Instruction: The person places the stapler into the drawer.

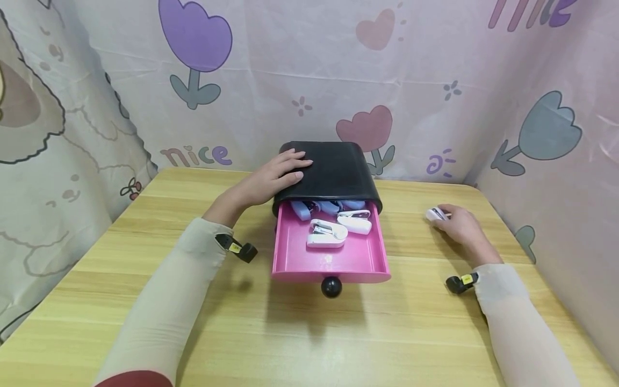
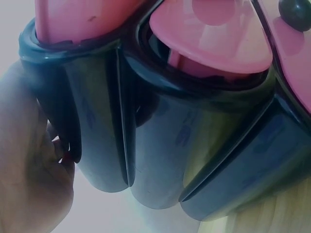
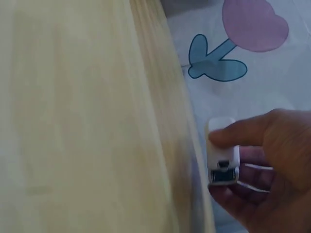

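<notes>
A black drawer cabinet [image 1: 338,169] with pink drawers stands on the table. My left hand [image 1: 271,177] rests on its top left side with the fingers extended; in the left wrist view part of that hand [image 2: 29,160] shows beside the black casing [image 2: 160,141]. The top pink drawer [image 1: 309,263] is pulled out. Inside lie a white stapler [image 1: 326,236], another white stapler [image 1: 356,221] and several blue staplers [image 1: 302,210] at the back. Off to the right, my right hand [image 1: 459,224] pinches a small white stapler [image 3: 221,145] between thumb and fingers.
A black round knob [image 1: 331,287] sticks out from the drawer front. The wooden table [image 1: 411,333] extends around the cabinet. Patterned cloth [image 1: 271,70] hangs behind and at both sides. Small black cameras [image 1: 248,252] are strapped to both wrists.
</notes>
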`<state>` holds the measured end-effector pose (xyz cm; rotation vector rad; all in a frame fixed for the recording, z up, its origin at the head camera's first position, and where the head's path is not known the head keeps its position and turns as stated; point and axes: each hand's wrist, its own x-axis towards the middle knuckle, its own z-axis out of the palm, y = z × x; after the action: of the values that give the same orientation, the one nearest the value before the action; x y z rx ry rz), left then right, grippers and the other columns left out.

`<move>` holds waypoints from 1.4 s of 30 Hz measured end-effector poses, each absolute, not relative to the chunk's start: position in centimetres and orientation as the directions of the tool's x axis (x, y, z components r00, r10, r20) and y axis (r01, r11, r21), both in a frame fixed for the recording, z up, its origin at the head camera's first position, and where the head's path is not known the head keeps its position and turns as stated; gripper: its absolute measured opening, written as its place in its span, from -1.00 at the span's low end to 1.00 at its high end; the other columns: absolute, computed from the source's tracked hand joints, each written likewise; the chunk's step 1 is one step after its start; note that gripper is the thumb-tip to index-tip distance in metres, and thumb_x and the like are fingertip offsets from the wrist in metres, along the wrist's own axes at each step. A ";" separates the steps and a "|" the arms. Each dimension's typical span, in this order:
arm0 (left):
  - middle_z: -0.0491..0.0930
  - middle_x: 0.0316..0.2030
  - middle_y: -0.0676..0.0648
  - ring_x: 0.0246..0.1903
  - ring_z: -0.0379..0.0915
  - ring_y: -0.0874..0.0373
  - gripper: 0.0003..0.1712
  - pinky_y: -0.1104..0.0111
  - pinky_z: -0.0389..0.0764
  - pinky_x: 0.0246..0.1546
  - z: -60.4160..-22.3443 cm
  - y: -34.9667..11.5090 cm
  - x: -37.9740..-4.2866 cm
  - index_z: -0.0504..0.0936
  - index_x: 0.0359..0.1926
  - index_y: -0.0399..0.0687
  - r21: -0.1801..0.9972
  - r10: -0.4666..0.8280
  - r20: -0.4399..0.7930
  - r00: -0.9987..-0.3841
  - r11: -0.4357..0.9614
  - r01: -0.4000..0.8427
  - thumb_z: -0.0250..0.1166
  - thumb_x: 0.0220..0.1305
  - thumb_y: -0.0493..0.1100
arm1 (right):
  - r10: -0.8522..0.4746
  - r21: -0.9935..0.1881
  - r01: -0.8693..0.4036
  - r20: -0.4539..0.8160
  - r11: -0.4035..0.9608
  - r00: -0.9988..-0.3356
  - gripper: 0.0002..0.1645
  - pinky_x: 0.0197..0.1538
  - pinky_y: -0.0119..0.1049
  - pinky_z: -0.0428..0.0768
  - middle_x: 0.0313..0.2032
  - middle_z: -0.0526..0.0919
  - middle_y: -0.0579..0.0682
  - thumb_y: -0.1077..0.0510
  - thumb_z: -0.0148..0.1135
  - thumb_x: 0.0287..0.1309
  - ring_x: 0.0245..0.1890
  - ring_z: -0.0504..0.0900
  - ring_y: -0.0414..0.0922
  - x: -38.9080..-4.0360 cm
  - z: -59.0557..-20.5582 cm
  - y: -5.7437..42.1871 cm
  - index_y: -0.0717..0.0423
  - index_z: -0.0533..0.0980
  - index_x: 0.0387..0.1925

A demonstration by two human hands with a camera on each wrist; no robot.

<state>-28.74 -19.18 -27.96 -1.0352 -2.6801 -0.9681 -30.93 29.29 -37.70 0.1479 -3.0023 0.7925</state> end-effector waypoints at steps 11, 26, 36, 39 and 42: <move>0.08 0.48 -0.06 0.50 -0.30 0.06 -0.45 0.07 -0.17 0.44 -27.9 -19.2 -28.7 0.37 0.41 0.06 0.528 0.568 0.313 -0.762 0.563 0.636 -0.02 0.49 0.06 | -0.162 -0.540 -0.215 0.145 0.814 -0.976 -0.28 0.05 0.17 0.44 0.13 0.46 0.46 -0.01 0.22 0.31 0.10 0.47 0.34 -29.5 -34.6 27.0 0.34 0.31 0.33; 0.07 0.49 -0.04 0.50 -0.32 0.10 -0.44 0.05 -0.19 0.44 -28.0 -19.2 -28.6 0.36 0.42 0.07 0.534 0.562 0.308 -0.767 0.565 0.629 -0.02 0.48 0.08 | -0.221 -0.601 -0.311 0.220 0.736 -0.950 -0.26 0.06 0.16 0.52 0.18 0.47 0.33 -0.10 0.21 0.32 0.09 0.53 0.29 -26.1 -30.7 22.7 0.20 0.31 0.37; 0.07 0.49 -0.05 0.50 -0.31 0.08 -0.44 0.06 -0.20 0.44 -28.0 -19.3 -28.6 0.37 0.41 0.07 0.531 0.565 0.315 -0.763 0.561 0.635 -0.02 0.48 0.07 | -0.252 -0.629 -0.377 0.282 0.680 -0.926 -0.33 -0.01 -0.23 0.62 0.11 0.54 0.18 -0.04 0.29 0.26 0.01 0.61 0.13 -24.2 -29.4 20.8 0.13 0.39 0.32; 0.07 0.49 -0.05 0.50 -0.31 0.08 -0.45 0.07 -0.19 0.44 -28.0 -19.3 -28.6 0.37 0.42 0.07 0.526 0.567 0.317 -0.760 0.562 0.639 -0.02 0.49 0.07 | -0.285 -0.626 -0.417 0.305 0.659 -0.909 -0.32 -0.10 -0.51 0.56 0.10 0.54 0.17 -0.01 0.29 0.27 -0.01 0.61 0.12 -23.4 -29.0 20.3 0.13 0.37 0.33; 0.07 0.49 -0.04 0.50 -0.31 0.09 -0.45 0.07 -0.19 0.44 -27.9 -19.3 -28.6 0.36 0.42 0.08 0.526 0.565 0.318 -0.761 0.563 0.638 -0.03 0.49 0.08 | -0.316 -0.632 -0.455 0.328 0.627 -0.891 -0.33 -0.11 -0.60 0.51 0.09 0.54 0.17 0.03 0.31 0.26 -0.02 0.60 0.11 -22.6 -28.6 19.7 0.14 0.37 0.33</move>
<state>-28.65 -19.27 -27.91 -1.0341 -2.6760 -0.9704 -22.64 19.67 -28.59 0.6372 -2.6629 1.1122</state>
